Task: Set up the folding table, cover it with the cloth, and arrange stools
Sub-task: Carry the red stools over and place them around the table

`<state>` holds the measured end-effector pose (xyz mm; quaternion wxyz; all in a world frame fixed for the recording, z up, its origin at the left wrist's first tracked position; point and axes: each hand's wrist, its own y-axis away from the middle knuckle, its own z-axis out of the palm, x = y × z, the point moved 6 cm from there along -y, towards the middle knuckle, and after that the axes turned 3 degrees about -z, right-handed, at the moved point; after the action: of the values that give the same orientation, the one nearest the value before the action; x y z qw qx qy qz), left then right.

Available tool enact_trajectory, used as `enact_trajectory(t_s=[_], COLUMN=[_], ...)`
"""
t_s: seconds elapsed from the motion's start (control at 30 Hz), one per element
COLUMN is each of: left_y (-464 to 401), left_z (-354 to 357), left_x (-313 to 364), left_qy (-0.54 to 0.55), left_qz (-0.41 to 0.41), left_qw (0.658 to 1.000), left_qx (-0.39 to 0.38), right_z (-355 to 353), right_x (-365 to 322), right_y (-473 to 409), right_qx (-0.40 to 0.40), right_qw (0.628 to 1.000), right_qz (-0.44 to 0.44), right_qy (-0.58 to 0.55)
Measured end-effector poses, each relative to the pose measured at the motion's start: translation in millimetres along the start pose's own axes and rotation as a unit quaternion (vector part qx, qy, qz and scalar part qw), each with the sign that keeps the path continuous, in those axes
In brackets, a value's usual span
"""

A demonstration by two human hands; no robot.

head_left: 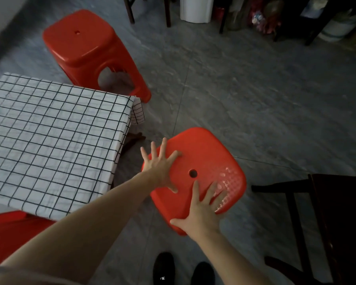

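— What do you have on the head view?

— I see both hands flat on a red plastic stool [199, 161] just off the table's right edge. My left hand [160, 167] lies on the seat's left side, fingers spread wide apart, palm down, not gripping. My right hand [203, 210] presses the near edge, fingers fanned over the seat, thumb hooked at the rim. The seat has a round hole in its middle, between the two hands.

— And the table?

— The folding table [130, 142] is up; only a dark leg shows under the checked tablecloth [49, 136], white with a black grid, which covers the top and hangs over the far right corner.

— Other stools?

— A second red stool [86, 50] stands at the far corner, just beside the cloth's hanging corner. A third red stool [10, 233] shows at the near left, partly under the cloth's edge. A dark wooden chair [327, 212] stands at the right, apart from the stool I'm touching. My black shoes [164, 268] are on the grey floor [255, 99] below.
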<state>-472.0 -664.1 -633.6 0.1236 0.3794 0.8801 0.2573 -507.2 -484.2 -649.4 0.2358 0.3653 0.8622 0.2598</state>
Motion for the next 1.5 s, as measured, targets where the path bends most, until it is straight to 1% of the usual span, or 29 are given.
enact_trajectory(t_s=[0.13,0.27,0.5,0.73,0.8,0.93,1.03,1.13,1.3,1.5], left_y=[-4,-4,2,18,18,5,-10,-13,1,34], left_z=[0,2,8,22,20,1,0,2,14,38], left_x=[-1,-3,-12,-17,-16,-17,-19,-24,-38,-35], left_qy=[0.014,0.079,0.106,0.169,0.158,0.143,0.159,0.192,0.24,0.304], left_qz=[0.001,0.013,0.011,-0.026,-0.023,-0.031,-0.056,-0.069,-0.1,-0.17], left_qw=[1.0,0.996,0.994,0.985,0.987,0.989,0.985,0.978,0.966,0.937], left_qx=[-0.02,-0.043,0.005,0.009,0.007,0.031,-0.024,-0.048,-0.019,0.003], right_z=[3,3,2,0,0,4,6,3,-1,-22], right_x=[1,-1,0,4,5,3,3,6,3,22], right_y=[1,2,2,1,1,-2,-2,1,-1,-10], right_qx=[-0.009,0.001,0.003,-0.006,-0.006,-0.008,-0.011,-0.007,-0.012,-0.038], right_qw=[1.0,0.999,0.998,0.996,0.996,0.998,0.998,0.995,0.98,0.939], right_qz=[-0.005,0.001,-0.014,-0.036,-0.038,-0.027,-0.026,-0.037,-0.086,-0.174], right_qy=[0.029,0.049,0.062,0.083,0.074,0.06,0.059,0.097,0.178,0.293])
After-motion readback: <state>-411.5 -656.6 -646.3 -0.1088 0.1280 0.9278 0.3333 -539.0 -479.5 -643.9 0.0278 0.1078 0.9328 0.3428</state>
